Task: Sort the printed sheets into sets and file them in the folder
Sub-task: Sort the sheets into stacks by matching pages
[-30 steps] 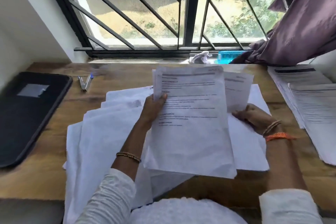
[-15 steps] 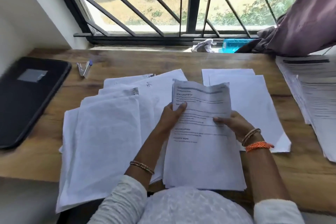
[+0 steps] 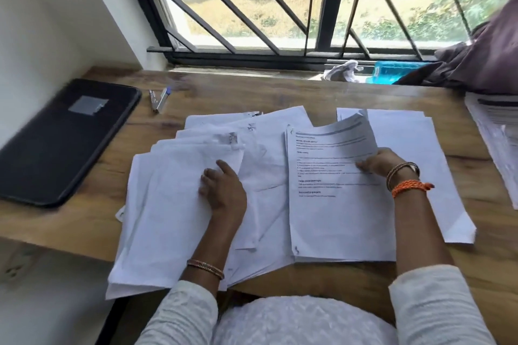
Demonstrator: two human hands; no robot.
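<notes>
Near the front edge of the surface [image 3: 322, 92] the printed set [image 3: 336, 204] has just come down, right hand [image 3: 378, 164] still pinching its top sheet, left hand [image 3: 221, 190] now loose on the fanned sheets [image 3: 173, 204], folder [image 3: 64, 140] untouched far left, so sorting's nowhere near done.

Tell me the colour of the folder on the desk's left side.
Black folder, seen in the head view.

1. Brown grained wooden desk [image 3: 280, 92], smooth with a faint sheen.
2. White matt paper sheets [image 3: 173, 204], lightly creased.
3. Black matt rectangular folder [image 3: 56, 148], smooth.
4. Purple cloth curtain [image 3: 487, 59], softly lustrous.
</notes>
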